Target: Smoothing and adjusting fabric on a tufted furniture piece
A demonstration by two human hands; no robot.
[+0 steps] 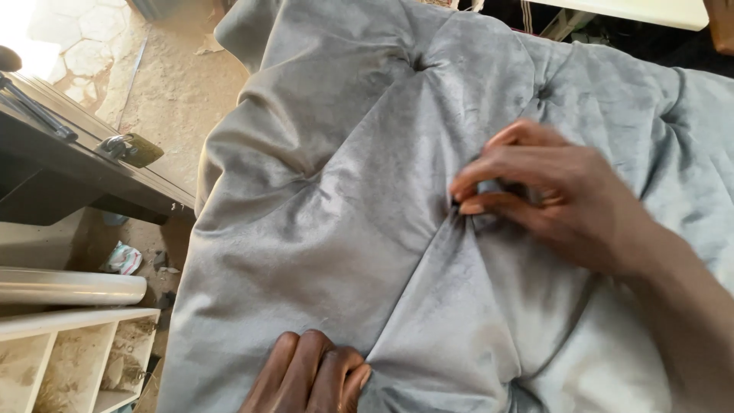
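Note:
A large grey velvet tufted cushion panel (pixel 344 199) fills most of the view, with deep dimples and diagonal folds. My right hand (pixel 550 191) rests on it at the centre right, fingertips pinching the fabric at a tuft dimple where a small dark button shows. My left hand (pixel 310 375) is at the bottom edge, fingers curled and gripping a fold of the same fabric near the panel's lower side.
A dark table (pixel 69 168) with a metal tool on it stands at the left. Below it lie a pale roll (pixel 69 287) and a white shelf unit (pixel 69 352) with dusty compartments. Sandy floor (pixel 168 84) shows at top left.

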